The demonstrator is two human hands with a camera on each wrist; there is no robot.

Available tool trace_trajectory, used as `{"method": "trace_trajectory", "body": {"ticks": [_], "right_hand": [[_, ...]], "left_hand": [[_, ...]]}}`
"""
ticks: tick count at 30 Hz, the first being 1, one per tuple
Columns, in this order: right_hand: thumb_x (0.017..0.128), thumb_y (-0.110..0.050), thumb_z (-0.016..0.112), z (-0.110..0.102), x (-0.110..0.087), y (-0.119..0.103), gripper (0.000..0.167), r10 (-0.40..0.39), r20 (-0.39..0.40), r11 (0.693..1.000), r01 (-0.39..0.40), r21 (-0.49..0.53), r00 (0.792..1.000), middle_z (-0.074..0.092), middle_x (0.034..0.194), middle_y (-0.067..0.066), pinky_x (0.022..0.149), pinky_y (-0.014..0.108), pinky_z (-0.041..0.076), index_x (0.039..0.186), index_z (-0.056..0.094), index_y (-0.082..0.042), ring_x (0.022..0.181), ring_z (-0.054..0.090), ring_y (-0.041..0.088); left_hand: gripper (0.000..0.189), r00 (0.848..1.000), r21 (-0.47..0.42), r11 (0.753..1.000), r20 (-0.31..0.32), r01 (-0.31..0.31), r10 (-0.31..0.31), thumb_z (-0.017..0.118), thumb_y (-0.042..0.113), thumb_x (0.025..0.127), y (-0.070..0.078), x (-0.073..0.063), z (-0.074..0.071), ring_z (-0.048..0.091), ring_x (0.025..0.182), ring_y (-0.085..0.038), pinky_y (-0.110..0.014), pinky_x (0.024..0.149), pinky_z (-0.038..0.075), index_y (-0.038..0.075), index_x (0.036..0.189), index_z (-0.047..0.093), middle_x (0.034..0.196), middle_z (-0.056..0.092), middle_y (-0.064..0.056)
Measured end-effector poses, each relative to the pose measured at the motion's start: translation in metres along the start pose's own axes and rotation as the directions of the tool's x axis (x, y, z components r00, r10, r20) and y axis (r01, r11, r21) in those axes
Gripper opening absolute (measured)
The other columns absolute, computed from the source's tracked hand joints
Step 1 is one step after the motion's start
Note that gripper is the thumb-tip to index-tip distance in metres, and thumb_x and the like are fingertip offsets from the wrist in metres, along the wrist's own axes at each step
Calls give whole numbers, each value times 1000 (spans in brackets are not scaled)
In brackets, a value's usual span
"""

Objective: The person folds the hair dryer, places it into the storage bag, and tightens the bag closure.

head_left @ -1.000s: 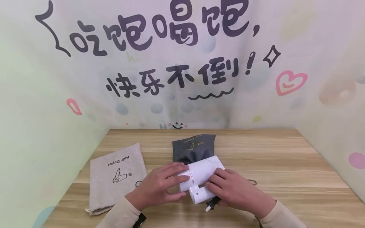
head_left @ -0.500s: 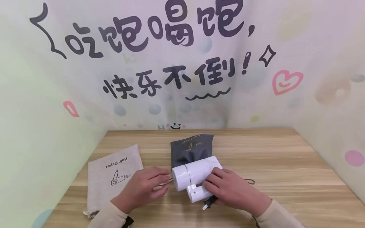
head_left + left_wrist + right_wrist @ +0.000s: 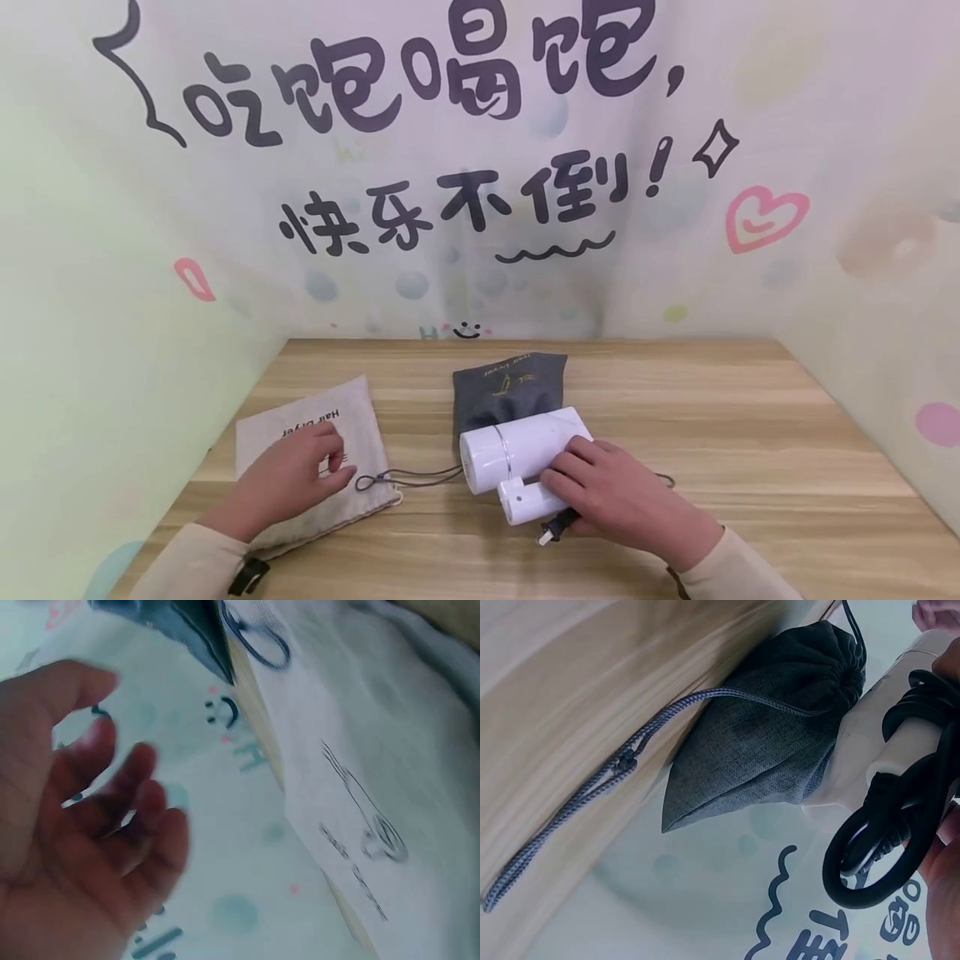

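My right hand (image 3: 630, 500) grips a white hair dryer (image 3: 487, 458) by its folded handle. Black power cord (image 3: 881, 889) is coiled around the handle in the right wrist view, and its plug (image 3: 557, 527) pokes out below the fingers. Behind the dryer lies a dark grey drawstring pouch (image 3: 510, 400), gathered at its mouth and partly hidden by the barrel. My left hand (image 3: 288, 475) hovers over a beige Hair Dryer pouch (image 3: 363, 433), fingers loosely bent with nothing in them. The left wrist view also shows that hand (image 3: 97, 802) holding nothing.
The grey pouch's drawstring (image 3: 420, 477) trails left across the wooden table (image 3: 697, 400), its looped end touching the beige pouch's edge in the head view. Another looped string (image 3: 652, 727) lies on the right side. Printed cloth walls (image 3: 465, 275) enclose the back and sides.
My left hand has left the dryer's end, touched the drawstring beside it, then moved left over the beige pouch. The string now lies stretched out leftward. The right hand keeps its grip on the dryer.
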State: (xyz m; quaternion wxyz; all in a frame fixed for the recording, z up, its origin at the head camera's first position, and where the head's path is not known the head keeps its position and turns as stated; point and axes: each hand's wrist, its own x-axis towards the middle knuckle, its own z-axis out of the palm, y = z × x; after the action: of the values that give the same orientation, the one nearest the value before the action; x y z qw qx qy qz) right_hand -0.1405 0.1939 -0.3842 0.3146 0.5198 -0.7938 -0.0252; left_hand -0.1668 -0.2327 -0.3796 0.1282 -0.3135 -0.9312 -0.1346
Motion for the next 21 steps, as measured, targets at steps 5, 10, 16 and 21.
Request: {"method": "trace_trajectory", "body": {"ticks": [5, 10, 16, 21], "right_hand": [[53, -46, 88, 1, -1, 0, 68, 6, -15, 1000, -6, 17, 1000, 58, 98, -5, 72, 31, 50, 105, 59, -12, 90, 54, 19], [54, -43, 88, 2, -1, 0, 67, 2, -6, 1000, -2, 25, 1000, 58, 99, -5, 73, 33, 51, 107, 60, -12, 91, 54, 19], [52, -38, 88, 4, -2, 0, 67, 3, 1, 999, -3, 31, 1000, 59, 100, -4, 75, 34, 51, 108, 60, -12, 92, 54, 19], [53, -40, 88, 4, -3, 0, 67, 2, -8, 1000, -2, 26, 1000, 59, 100, -4, 75, 34, 52, 107, 60, -12, 92, 54, 19]], "left_hand": [[31, 973, -62, 994, 218, 91, -76, 81, 30, 77, -9, -19, 0, 43, 69, -5, -27, 62, 40, 23, 76, 51, 79, 47, 12], [30, 945, -111, 987, 317, 119, -79, 83, 30, 71, -11, -33, 11, 48, 79, -7, -31, 71, 46, 25, 84, 56, 89, 48, 14], [26, 951, -112, 989, 303, 97, -59, 82, 22, 74, -15, -37, 20, 49, 82, -4, -33, 75, 49, 26, 85, 60, 91, 47, 15], [18, 946, -156, 984, 321, 88, -34, 75, 11, 75, -16, -35, 18, 53, 85, -6, -34, 78, 50, 22, 87, 66, 95, 51, 14]]}}
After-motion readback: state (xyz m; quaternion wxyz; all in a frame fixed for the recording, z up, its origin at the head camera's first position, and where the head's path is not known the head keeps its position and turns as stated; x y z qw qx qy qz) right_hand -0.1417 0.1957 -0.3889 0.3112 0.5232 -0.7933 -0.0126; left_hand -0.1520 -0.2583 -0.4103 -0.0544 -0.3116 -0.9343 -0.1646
